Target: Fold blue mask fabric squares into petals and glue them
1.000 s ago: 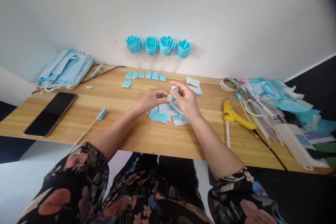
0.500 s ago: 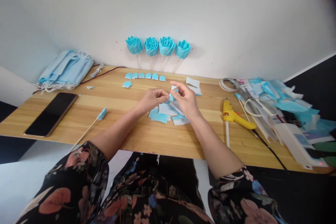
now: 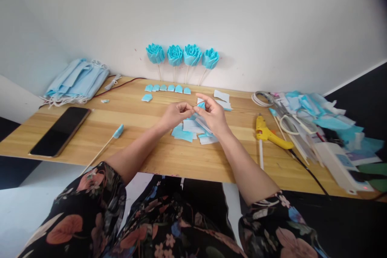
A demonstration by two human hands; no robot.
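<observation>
Fingertips of both hands meet over the middle of the table, pinched together on one small blue fabric piece (image 3: pixel 200 106). Left hand (image 3: pixel 174 115): thumb and forefinger closed on the piece's left edge, other fingers curled under. Right hand (image 3: pixel 213 115): thumb and forefinger closed on its right edge, and a thin white strip (image 3: pixel 203 124) runs slantwise under the palm. The piece is held just above a loose heap of cut blue and white squares (image 3: pixel 185 130) lying on the wood.

Surface — a light wooden table (image 3: pixel 169 157) set against a plain white wall (image 3: pixel 242 16); dark floor shows at the far right.

Items on it, left to right:
- stack of blue face masks (image 3: pixel 76 82) at the far left corner, ear loops trailing;
- black phone (image 3: pixel 61 130), screen dark, face up;
- wooden stick with a blue tip (image 3: pixel 104 146), lying slantwise near the front edge;
- row of small folded blue petals (image 3: pixel 167 88) near the wall, one more apart at its left;
- four blue fabric roses (image 3: pixel 182 55) on sticks, leaning upright against the wall;
- yellow glue gun (image 3: pixel 270 134) with a black cord, right of the hands;
- heap of mask scraps, elastic loops and packets (image 3: pixel 320 125) at the far right — any print there is too small to read.

No containers or readable labels can be made out.
</observation>
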